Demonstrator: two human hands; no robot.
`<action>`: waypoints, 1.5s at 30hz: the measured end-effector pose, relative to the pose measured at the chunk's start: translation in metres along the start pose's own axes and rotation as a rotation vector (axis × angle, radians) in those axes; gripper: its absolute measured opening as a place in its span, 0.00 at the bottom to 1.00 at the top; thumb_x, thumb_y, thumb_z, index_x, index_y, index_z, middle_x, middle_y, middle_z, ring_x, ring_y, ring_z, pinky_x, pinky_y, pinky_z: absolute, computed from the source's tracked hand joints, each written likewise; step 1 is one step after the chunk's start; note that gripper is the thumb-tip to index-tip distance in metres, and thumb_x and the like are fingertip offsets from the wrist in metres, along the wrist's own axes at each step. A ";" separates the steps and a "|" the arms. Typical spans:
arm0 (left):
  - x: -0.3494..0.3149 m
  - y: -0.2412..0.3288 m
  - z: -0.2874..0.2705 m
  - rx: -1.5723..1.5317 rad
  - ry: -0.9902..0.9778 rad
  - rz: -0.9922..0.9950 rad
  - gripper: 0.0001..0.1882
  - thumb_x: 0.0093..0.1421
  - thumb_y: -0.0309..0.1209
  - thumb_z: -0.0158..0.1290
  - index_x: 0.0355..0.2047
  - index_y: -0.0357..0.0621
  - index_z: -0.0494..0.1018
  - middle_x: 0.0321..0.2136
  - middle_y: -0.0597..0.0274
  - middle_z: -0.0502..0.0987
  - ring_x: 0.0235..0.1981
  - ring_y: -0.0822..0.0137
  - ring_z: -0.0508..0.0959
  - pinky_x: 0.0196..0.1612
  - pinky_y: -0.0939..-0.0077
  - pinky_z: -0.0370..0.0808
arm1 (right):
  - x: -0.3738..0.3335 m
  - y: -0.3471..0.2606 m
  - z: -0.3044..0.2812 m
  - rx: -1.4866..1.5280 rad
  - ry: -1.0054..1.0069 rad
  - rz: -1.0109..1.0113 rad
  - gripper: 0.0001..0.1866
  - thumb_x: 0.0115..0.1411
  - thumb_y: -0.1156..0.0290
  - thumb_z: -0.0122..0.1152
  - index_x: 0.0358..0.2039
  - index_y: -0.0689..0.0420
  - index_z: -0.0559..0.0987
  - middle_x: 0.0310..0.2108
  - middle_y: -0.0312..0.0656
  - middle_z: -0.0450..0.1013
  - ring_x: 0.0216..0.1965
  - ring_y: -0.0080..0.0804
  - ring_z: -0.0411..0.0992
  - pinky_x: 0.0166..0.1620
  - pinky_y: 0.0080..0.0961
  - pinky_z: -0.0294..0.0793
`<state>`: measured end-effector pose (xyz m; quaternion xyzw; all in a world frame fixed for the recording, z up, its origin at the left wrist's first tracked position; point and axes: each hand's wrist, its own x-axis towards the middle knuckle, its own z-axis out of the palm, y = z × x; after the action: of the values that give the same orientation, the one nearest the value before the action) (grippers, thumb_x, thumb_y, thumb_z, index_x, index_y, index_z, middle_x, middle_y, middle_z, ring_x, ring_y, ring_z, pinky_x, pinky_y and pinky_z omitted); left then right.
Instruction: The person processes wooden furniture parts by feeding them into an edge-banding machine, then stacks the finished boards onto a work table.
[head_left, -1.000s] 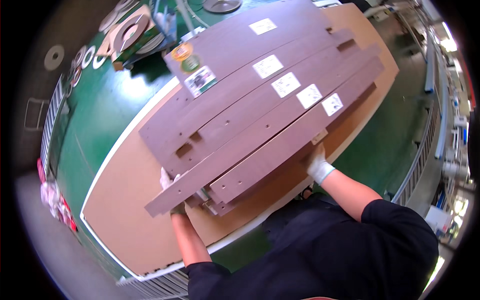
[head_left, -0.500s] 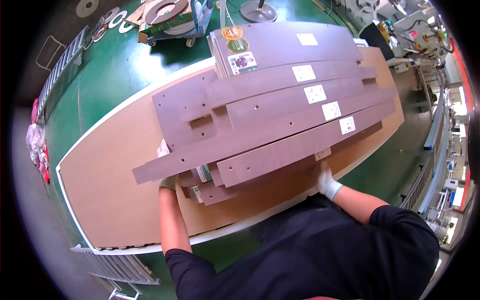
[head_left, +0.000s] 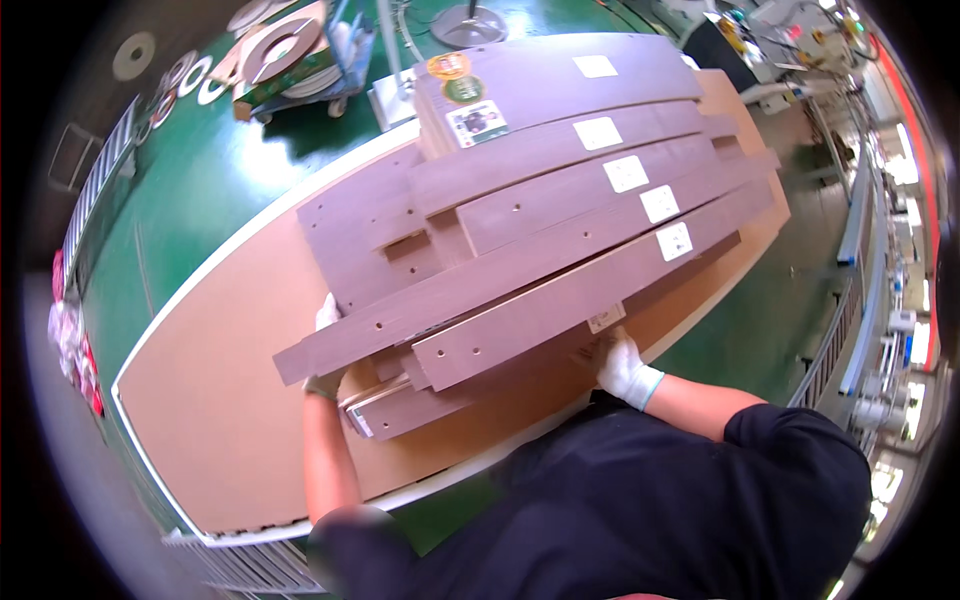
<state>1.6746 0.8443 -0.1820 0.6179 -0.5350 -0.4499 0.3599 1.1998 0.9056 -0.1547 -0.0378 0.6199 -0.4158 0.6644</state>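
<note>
Several greyish-brown wooden boards (head_left: 540,225) with drilled holes and white labels lie in overlapping, stepped layers. My gloved left hand (head_left: 326,312) is curled round the left end of a long narrow board (head_left: 330,347); its palm is partly hidden beneath that board. My gloved right hand (head_left: 622,372) grips the near edge of the lowest front board (head_left: 450,402), beside its label, with the fingertips partly hidden. A shorter labelled board (head_left: 530,325) overlaps that front board. Round stickers and a picture label (head_left: 478,122) mark the far stack.
A large brown sheet (head_left: 215,400) with white edges lies under the boards. Beyond it stand a blue cart (head_left: 350,70) carrying rolls of edging and a round metal base (head_left: 468,27). Roller conveyors (head_left: 100,190) flank the left side, and machinery (head_left: 770,60) fills the far right.
The two nearest boards have shifted toward me and to the left, away from the boards behind them. My right hand has moved the same way. The view has also shifted slightly.
</note>
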 end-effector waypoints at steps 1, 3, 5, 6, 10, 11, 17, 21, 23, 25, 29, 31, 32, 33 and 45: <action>0.002 -0.003 -0.005 -0.149 -0.076 -0.027 0.22 0.74 0.36 0.45 0.62 0.37 0.68 0.53 0.57 0.77 0.54 0.64 0.75 0.61 0.67 0.71 | -0.002 -0.001 0.012 0.032 0.068 0.012 0.29 0.71 0.60 0.37 0.66 0.64 0.57 0.67 0.56 0.54 0.69 0.61 0.53 0.70 0.61 0.61; -0.002 -0.018 -0.018 -0.201 -0.181 -0.068 0.23 0.72 0.36 0.49 0.62 0.37 0.69 0.55 0.56 0.77 0.56 0.62 0.75 0.61 0.66 0.71 | -0.010 -0.004 0.040 0.104 0.227 0.037 0.29 0.71 0.60 0.38 0.67 0.64 0.57 0.67 0.56 0.54 0.69 0.60 0.54 0.70 0.60 0.61; -0.009 -0.049 -0.035 0.254 -0.178 -0.019 0.23 0.70 0.36 0.53 0.62 0.37 0.71 0.56 0.55 0.77 0.57 0.60 0.75 0.62 0.65 0.71 | 0.004 0.005 0.034 0.136 0.179 0.021 0.27 0.72 0.59 0.38 0.65 0.61 0.61 0.66 0.51 0.58 0.67 0.53 0.57 0.70 0.54 0.61; -0.016 -0.072 -0.050 0.545 -0.178 0.006 0.24 0.69 0.36 0.55 0.62 0.37 0.71 0.57 0.54 0.77 0.58 0.59 0.75 0.62 0.64 0.71 | 0.009 0.011 0.032 0.157 0.113 -0.005 0.25 0.72 0.58 0.38 0.63 0.58 0.65 0.65 0.46 0.62 0.65 0.48 0.60 0.68 0.49 0.62; -0.016 -0.075 -0.043 0.640 -0.130 0.110 0.22 0.67 0.37 0.59 0.58 0.40 0.76 0.57 0.53 0.78 0.58 0.53 0.76 0.62 0.61 0.72 | 0.034 0.021 0.033 0.292 0.124 -0.110 0.23 0.74 0.55 0.38 0.61 0.49 0.73 0.62 0.31 0.71 0.61 0.32 0.67 0.64 0.32 0.65; -0.020 -0.069 -0.041 0.540 -0.114 0.143 0.21 0.67 0.38 0.60 0.56 0.41 0.77 0.56 0.54 0.79 0.57 0.52 0.77 0.61 0.60 0.73 | 0.028 0.016 0.044 0.310 0.174 -0.102 0.24 0.74 0.53 0.38 0.61 0.48 0.73 0.62 0.31 0.71 0.61 0.32 0.67 0.64 0.32 0.66; -0.025 -0.101 -0.031 0.471 -0.206 0.324 0.21 0.74 0.39 0.47 0.60 0.39 0.72 0.51 0.60 0.79 0.49 0.59 0.79 0.51 0.67 0.77 | 0.049 0.036 0.032 0.370 0.204 -0.168 0.25 0.72 0.42 0.43 0.58 0.44 0.72 0.55 0.31 0.74 0.54 0.28 0.71 0.57 0.32 0.71; -0.028 -0.171 -0.045 1.173 -0.114 0.614 0.19 0.76 0.40 0.43 0.57 0.42 0.72 0.51 0.60 0.78 0.49 0.58 0.79 0.52 0.67 0.78 | 0.045 0.025 0.047 0.384 0.170 -0.161 0.25 0.76 0.52 0.36 0.62 0.52 0.71 0.65 0.40 0.69 0.64 0.41 0.67 0.64 0.43 0.68; -0.024 -0.164 -0.038 0.788 -0.198 0.427 0.21 0.76 0.41 0.41 0.60 0.42 0.71 0.55 0.59 0.76 0.53 0.57 0.78 0.56 0.65 0.76 | 0.043 0.023 0.042 0.387 0.212 -0.158 0.24 0.75 0.52 0.37 0.61 0.51 0.72 0.62 0.40 0.71 0.62 0.41 0.68 0.64 0.42 0.69; -0.025 -0.159 -0.032 0.602 -0.202 0.325 0.23 0.76 0.42 0.40 0.62 0.42 0.69 0.59 0.58 0.74 0.58 0.56 0.75 0.61 0.64 0.73 | 0.029 0.015 0.055 0.351 0.259 -0.158 0.23 0.74 0.53 0.39 0.60 0.51 0.73 0.59 0.40 0.73 0.59 0.41 0.70 0.62 0.42 0.70; -0.019 -0.106 -0.024 0.639 -0.402 0.229 0.27 0.77 0.44 0.36 0.66 0.39 0.65 0.64 0.55 0.71 0.65 0.55 0.70 0.70 0.64 0.65 | 0.019 0.013 0.046 0.317 0.255 -0.212 0.19 0.72 0.57 0.43 0.55 0.51 0.74 0.52 0.38 0.75 0.54 0.37 0.72 0.58 0.38 0.72; -0.017 -0.136 -0.022 0.933 -0.317 0.486 0.23 0.74 0.38 0.43 0.64 0.37 0.66 0.58 0.53 0.74 0.60 0.58 0.74 0.66 0.65 0.70 | 0.035 0.025 0.023 0.339 0.164 -0.243 0.18 0.71 0.58 0.44 0.54 0.51 0.75 0.51 0.37 0.75 0.52 0.35 0.72 0.57 0.36 0.71; -0.019 -0.173 -0.028 1.222 -0.260 0.620 0.22 0.73 0.36 0.46 0.63 0.37 0.67 0.56 0.53 0.75 0.57 0.59 0.75 0.64 0.65 0.72 | 0.016 0.014 0.048 0.246 0.228 -0.190 0.19 0.71 0.58 0.43 0.54 0.52 0.74 0.53 0.37 0.75 0.53 0.36 0.72 0.59 0.37 0.70; -0.019 -0.200 -0.029 1.510 -0.211 0.765 0.22 0.71 0.34 0.48 0.61 0.37 0.68 0.53 0.53 0.76 0.55 0.60 0.77 0.62 0.65 0.74 | 0.028 0.017 0.028 0.253 0.112 -0.190 0.20 0.71 0.57 0.44 0.54 0.53 0.74 0.54 0.38 0.74 0.54 0.37 0.72 0.60 0.38 0.69; -0.009 -0.068 -0.028 0.966 0.301 0.279 0.26 0.61 0.32 0.57 0.58 0.36 0.71 0.59 0.44 0.69 0.60 0.44 0.69 0.65 0.47 0.64 | 0.002 -0.384 0.230 -0.962 -0.448 -1.703 0.24 0.77 0.62 0.41 0.62 0.66 0.72 0.58 0.46 0.74 0.62 0.36 0.70 0.67 0.36 0.65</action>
<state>1.7236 0.8634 -0.2338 0.6941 -0.7011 -0.0059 0.1632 1.2025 0.5474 0.1132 -0.8107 0.3493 -0.4414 0.1608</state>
